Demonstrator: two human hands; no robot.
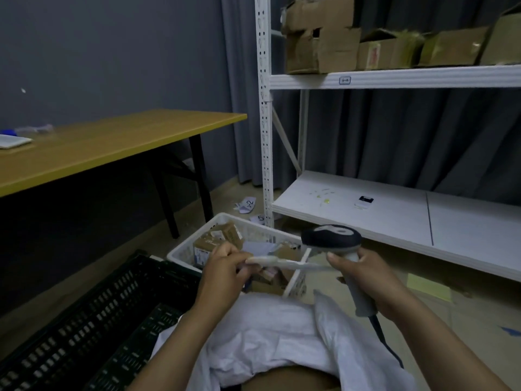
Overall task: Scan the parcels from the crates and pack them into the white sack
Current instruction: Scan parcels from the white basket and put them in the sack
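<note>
Head view: left hand (222, 268) pinches a flat pale parcel (284, 263), held edge-on above a white plastic lattice crate (180, 253) of cardboard boxes. Right hand (369, 280) grips a grey-handled, dark-headed barcode scanner (331, 238), its head just beside the parcel. Crumpled white sack (282, 331) lies below both hands, with a black slotted crate (93, 328) to its left.

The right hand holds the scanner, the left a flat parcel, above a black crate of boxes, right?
Almost. The head view shows the crate of boxes beneath is white, not black. The right hand holds the scanner, left hand the flat parcel.
</note>
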